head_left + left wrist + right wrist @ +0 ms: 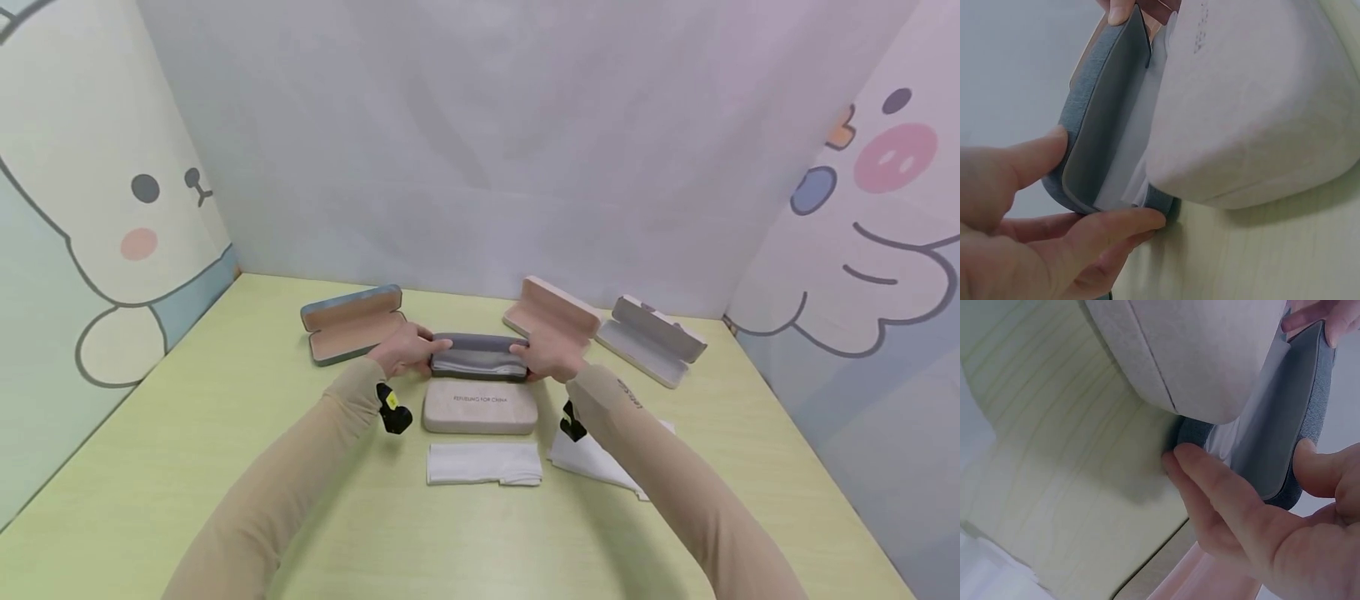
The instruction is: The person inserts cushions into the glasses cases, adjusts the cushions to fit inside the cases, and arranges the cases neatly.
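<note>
A blue-grey glasses case (480, 342) lies lengthwise across the middle of the table, its lid partly raised. Inside it rests a folded white cloth (472, 365). My left hand (405, 350) grips the case's left end, thumb on the outside of the lid and fingers along the lower shell. At the other end my right hand (553, 354) holds it the same way, thumb (1313, 469) against the lid. Directly in front sits a closed pale glasses case (480, 408) with dark lettering, which hides part of the blue-grey one in both wrist views.
A folded white cloth (483, 464) lies nearest me, with another white cloth (592, 458) partly under my right forearm. Behind stand three opened cases: a teal one with tan lining (352, 333) at left, a pink one (558, 304) and a grey one (652, 333) at right.
</note>
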Demonstrator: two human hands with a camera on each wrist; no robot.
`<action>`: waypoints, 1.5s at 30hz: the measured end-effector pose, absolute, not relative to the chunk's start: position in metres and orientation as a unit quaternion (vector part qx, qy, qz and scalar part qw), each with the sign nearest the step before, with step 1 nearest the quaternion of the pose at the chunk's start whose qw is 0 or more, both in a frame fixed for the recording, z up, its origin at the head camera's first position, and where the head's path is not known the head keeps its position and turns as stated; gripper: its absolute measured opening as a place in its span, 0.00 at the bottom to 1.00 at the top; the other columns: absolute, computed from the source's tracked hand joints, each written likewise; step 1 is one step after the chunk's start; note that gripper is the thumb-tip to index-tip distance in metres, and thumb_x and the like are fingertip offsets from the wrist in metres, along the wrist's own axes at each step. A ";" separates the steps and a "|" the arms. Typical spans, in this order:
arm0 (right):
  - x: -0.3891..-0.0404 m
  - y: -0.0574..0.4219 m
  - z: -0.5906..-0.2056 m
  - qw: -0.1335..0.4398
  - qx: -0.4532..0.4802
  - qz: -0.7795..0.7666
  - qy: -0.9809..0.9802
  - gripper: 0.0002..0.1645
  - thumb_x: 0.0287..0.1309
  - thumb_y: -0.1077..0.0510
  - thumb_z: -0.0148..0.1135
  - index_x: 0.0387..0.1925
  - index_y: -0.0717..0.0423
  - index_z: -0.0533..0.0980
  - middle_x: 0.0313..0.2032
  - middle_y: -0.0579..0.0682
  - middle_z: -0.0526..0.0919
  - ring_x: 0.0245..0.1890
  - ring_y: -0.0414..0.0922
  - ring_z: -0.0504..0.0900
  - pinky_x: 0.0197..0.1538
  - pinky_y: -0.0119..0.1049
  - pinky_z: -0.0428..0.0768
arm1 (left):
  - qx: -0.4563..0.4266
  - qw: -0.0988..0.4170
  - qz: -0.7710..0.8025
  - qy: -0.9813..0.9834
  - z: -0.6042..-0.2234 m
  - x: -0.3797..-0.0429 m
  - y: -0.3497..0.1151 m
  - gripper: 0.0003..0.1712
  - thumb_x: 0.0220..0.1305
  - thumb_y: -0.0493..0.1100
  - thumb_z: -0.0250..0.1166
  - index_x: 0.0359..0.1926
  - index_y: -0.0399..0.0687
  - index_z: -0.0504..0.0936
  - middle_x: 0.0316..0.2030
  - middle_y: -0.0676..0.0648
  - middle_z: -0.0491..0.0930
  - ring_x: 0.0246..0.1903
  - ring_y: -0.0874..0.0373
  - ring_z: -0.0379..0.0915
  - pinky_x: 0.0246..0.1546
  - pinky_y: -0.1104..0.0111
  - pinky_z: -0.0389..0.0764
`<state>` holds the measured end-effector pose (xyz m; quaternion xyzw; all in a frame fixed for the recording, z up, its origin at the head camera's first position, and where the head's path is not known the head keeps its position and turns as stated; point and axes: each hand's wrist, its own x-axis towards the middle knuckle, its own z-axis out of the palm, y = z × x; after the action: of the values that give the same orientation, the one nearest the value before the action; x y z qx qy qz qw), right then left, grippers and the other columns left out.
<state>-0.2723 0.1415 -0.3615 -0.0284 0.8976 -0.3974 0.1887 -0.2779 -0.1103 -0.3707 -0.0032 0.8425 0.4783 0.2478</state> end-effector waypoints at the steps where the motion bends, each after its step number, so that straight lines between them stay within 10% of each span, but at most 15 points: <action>1: -0.272 0.141 -0.362 0.187 -0.031 -0.386 0.903 0.28 0.70 0.57 0.51 0.67 0.61 0.61 0.34 0.52 0.66 0.32 0.44 0.72 0.40 0.39 0.85 | -0.002 0.248 0.480 0.841 -0.371 -0.277 -0.110 0.40 0.69 0.55 0.57 0.72 0.37 0.55 0.64 0.34 0.67 0.23 0.58 0.80 0.15 0.72 0.57; 10: -0.270 0.139 -0.364 0.171 -0.048 -0.328 0.928 0.13 0.70 0.55 0.50 0.35 0.63 0.72 0.24 0.47 0.65 0.23 0.40 0.70 0.38 0.34 0.82 | 0.005 0.228 0.493 0.839 -0.373 -0.275 -0.106 0.38 0.70 0.49 0.57 0.70 0.31 0.54 0.63 0.32 0.65 0.25 0.58 0.76 0.25 0.69 0.67; 16: -0.268 0.140 -0.367 0.187 -0.071 -0.316 0.927 0.32 0.70 0.55 0.51 0.08 0.48 0.56 0.08 0.41 0.55 0.12 0.37 0.56 0.32 0.27 0.72 | -0.006 0.231 0.496 0.837 -0.376 -0.276 -0.105 0.37 0.70 0.47 0.58 0.70 0.33 0.54 0.63 0.33 0.65 0.25 0.57 0.76 0.22 0.69 0.63; 27: -0.265 0.138 -0.370 0.178 -0.066 -0.320 0.928 0.25 0.70 0.55 0.50 0.15 0.50 0.59 0.13 0.42 0.58 0.14 0.37 0.58 0.24 0.28 0.65 | -0.014 0.229 0.481 0.846 -0.375 -0.274 -0.103 0.37 0.69 0.46 0.59 0.71 0.35 0.55 0.63 0.35 0.69 0.47 0.44 0.81 0.17 0.69 0.55; 31: -0.265 0.138 -0.373 0.178 -0.067 -0.315 0.930 0.27 0.70 0.55 0.50 0.13 0.49 0.58 0.12 0.41 0.54 0.13 0.37 0.53 0.22 0.29 0.61 | -0.006 0.216 0.496 0.841 -0.376 -0.271 -0.100 0.36 0.68 0.42 0.59 0.70 0.31 0.55 0.64 0.32 0.65 0.53 0.42 0.77 0.35 0.67 0.77; 35: -0.264 0.137 -0.375 0.164 -0.075 -0.309 0.934 0.27 0.70 0.55 0.51 0.13 0.48 0.58 0.11 0.41 0.53 0.12 0.36 0.52 0.20 0.29 0.60 | 0.000 0.194 0.506 0.841 -0.377 -0.266 -0.097 0.34 0.67 0.38 0.59 0.68 0.27 0.57 0.64 0.30 0.63 0.56 0.41 0.73 0.53 0.58 0.78; 45: -0.257 0.132 -0.377 0.112 -0.085 -0.261 0.955 0.28 0.68 0.56 0.53 0.12 0.49 0.58 0.13 0.42 0.55 0.13 0.38 0.57 0.20 0.28 0.61 | 0.008 0.152 0.458 0.876 -0.380 -0.265 -0.092 0.29 0.65 0.38 0.62 0.62 0.28 0.65 0.58 0.32 0.69 0.50 0.48 0.71 0.39 0.67 0.77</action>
<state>-0.2572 0.1323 -0.3774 -0.0850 0.9551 -0.2609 0.1120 -0.2646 -0.0924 -0.3800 0.0079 0.8758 0.4581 0.1515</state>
